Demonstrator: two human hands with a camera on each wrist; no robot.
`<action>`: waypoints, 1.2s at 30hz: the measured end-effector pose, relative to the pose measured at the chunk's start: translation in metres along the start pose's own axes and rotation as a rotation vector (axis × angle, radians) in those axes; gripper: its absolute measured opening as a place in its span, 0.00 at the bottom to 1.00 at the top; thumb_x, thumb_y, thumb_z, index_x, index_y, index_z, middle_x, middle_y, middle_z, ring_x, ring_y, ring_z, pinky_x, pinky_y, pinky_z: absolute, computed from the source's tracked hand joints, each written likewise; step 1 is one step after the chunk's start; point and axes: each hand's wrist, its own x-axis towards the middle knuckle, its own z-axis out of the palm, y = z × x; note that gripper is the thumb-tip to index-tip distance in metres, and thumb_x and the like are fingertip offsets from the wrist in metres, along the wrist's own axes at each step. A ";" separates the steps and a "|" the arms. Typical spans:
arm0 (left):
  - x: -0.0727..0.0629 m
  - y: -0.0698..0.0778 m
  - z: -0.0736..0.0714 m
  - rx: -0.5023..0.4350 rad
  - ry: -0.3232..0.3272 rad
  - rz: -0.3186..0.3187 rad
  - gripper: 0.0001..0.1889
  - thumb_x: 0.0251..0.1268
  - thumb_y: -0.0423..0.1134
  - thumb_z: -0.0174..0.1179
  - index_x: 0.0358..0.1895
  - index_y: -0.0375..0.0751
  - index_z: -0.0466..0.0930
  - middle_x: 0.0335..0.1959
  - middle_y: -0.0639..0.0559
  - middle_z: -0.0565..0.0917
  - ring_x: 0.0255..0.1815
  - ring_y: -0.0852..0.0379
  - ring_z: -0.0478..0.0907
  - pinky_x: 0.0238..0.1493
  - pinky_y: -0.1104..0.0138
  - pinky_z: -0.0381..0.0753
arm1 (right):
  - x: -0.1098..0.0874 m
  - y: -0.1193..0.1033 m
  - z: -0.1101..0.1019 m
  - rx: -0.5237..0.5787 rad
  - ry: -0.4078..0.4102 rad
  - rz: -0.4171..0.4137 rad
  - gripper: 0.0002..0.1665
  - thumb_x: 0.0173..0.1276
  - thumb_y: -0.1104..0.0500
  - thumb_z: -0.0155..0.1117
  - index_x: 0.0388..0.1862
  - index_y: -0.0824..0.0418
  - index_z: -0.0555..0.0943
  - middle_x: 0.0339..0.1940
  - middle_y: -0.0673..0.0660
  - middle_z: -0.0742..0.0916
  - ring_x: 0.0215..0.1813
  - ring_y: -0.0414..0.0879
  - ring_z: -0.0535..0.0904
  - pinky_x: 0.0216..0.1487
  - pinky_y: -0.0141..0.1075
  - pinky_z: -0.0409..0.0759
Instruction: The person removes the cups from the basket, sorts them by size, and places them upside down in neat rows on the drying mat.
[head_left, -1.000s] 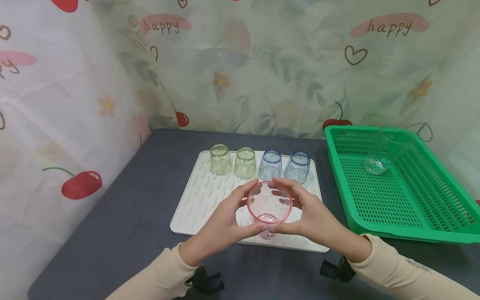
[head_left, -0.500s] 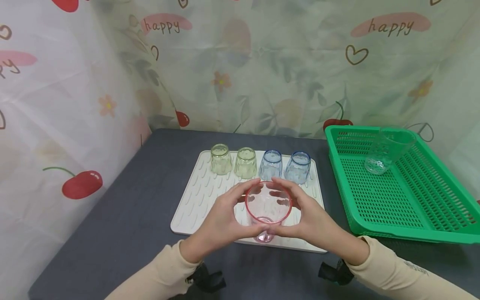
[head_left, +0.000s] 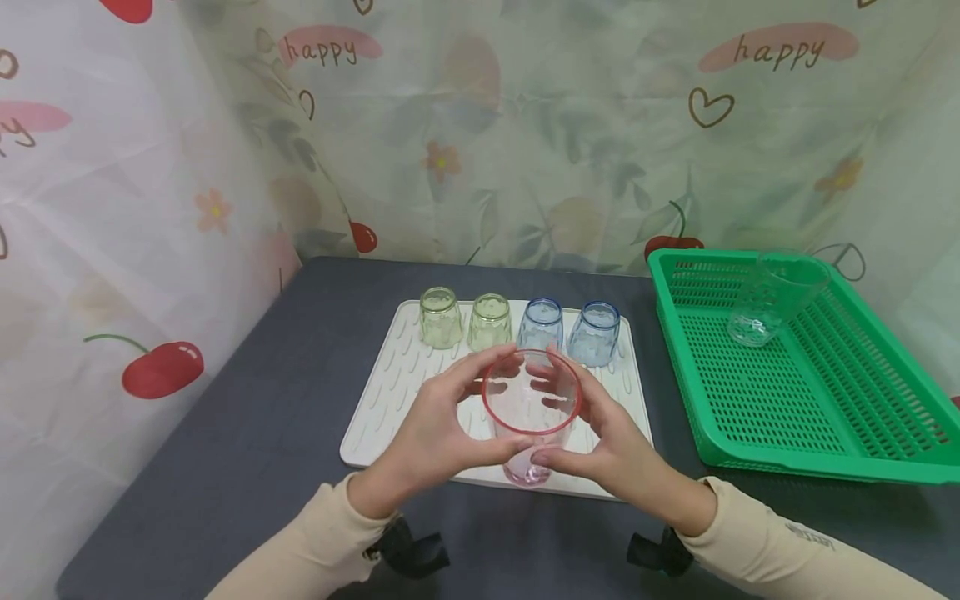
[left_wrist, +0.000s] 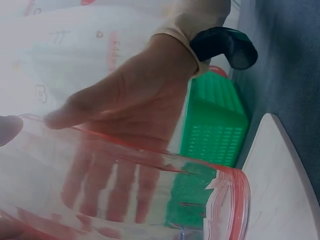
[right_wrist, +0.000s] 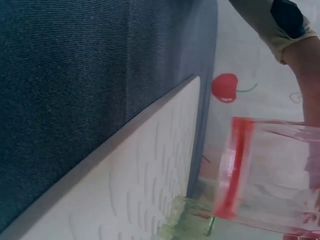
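Note:
Between my two hands a clear pink drinking glass [head_left: 531, 421] with a red rim is held upright, mouth up, overlapping the front of the white ridged drying mat [head_left: 375, 417] in the head view. My left hand [head_left: 438, 429] grips its left side and my right hand [head_left: 618, 442] its right, fingers curled behind and thumbs in front. The left wrist view shows the glass's thick base [left_wrist: 235, 200] clear of the mat. Behind it, two greenish glasses [head_left: 441, 321] [head_left: 491, 323] and two blue ones [head_left: 541, 325] [head_left: 595, 335] stand upside down in a row on the mat.
To the right sits a green perforated plastic basket [head_left: 678, 400] with a large clear glass [head_left: 753, 327] leaning inside it. A dark cloth [head_left: 262, 400] covers the table. Printed curtains [head_left: 517, 167] hang behind and at the sides.
The pink glass has shifted slightly left and up in the head view, with both hands moving along. My thumbs, touching before, now sit a little apart.

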 end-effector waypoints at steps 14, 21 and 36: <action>0.003 0.009 -0.009 -0.036 0.030 0.033 0.43 0.41 0.30 0.77 0.67 0.39 0.69 0.56 0.47 0.81 0.58 0.54 0.78 0.55 0.63 0.80 | -0.001 0.020 0.003 0.109 -0.187 0.090 0.42 0.60 0.62 0.71 0.72 0.52 0.63 0.65 0.57 0.78 0.65 0.48 0.75 0.62 0.36 0.74; 0.004 0.014 -0.015 -0.109 0.027 0.029 0.42 0.43 0.28 0.76 0.67 0.37 0.68 0.59 0.46 0.79 0.59 0.52 0.77 0.57 0.61 0.80 | -0.002 0.026 0.004 0.113 -0.235 0.131 0.42 0.59 0.61 0.73 0.71 0.55 0.66 0.68 0.57 0.76 0.60 0.41 0.78 0.60 0.35 0.77; -0.002 0.001 -0.035 -0.322 -0.010 0.108 0.43 0.51 0.40 0.74 0.68 0.29 0.61 0.61 0.29 0.72 0.64 0.50 0.72 0.65 0.60 0.73 | -0.004 0.018 -0.016 0.025 -0.117 0.042 0.40 0.54 0.65 0.76 0.66 0.64 0.70 0.56 0.57 0.81 0.51 0.40 0.79 0.52 0.32 0.81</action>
